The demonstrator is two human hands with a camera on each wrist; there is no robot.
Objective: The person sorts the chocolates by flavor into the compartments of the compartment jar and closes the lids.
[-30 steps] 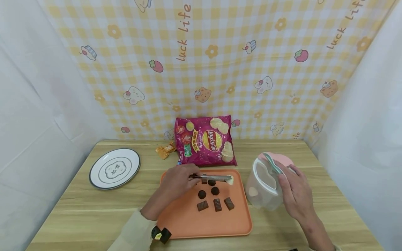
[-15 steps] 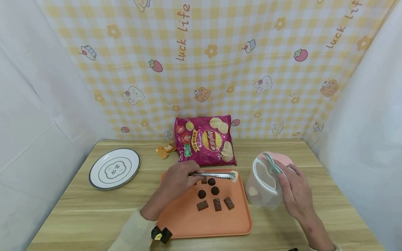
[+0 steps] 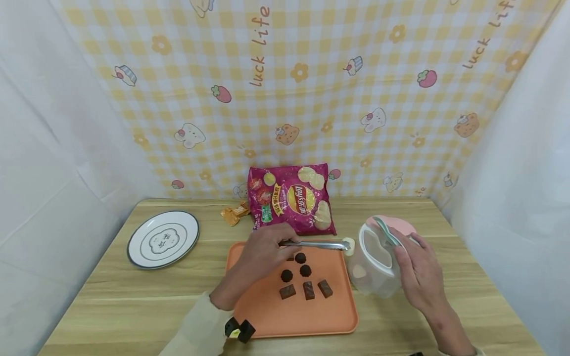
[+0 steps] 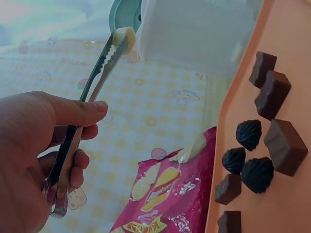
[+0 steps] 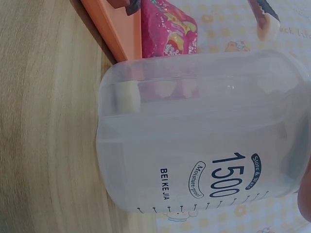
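Note:
My left hand (image 3: 264, 252) grips metal tongs (image 3: 318, 244), thumb and fingers wrapped around their arms. Pinched between the toothed tips is a small pale cream-coloured piece (image 3: 350, 246), held beside the mouth of a translucent storage container (image 3: 371, 284). In the left wrist view the pale piece (image 4: 127, 39) overlaps the container's teal lid flap (image 4: 121, 15). My right hand (image 3: 423, 277) holds that raised teal flap (image 3: 386, 231) at the container's top. Another pale piece (image 5: 127, 97) shows through the container wall near its bottom.
An orange tray (image 3: 289, 316) bears dark round chocolates (image 3: 305, 270) and brown rectangular chocolates (image 3: 308, 290). Behind it lies a purple chip bag (image 3: 289, 198), with orange-wrapped sweets (image 3: 231, 216) beside it. A white plate (image 3: 178, 254) sits at left. Something pink (image 3: 401, 225) shows behind the container.
My left hand has moved right with the tongs, carrying the pale piece from over the tray's far right corner to the container. My right hand has stayed in place.

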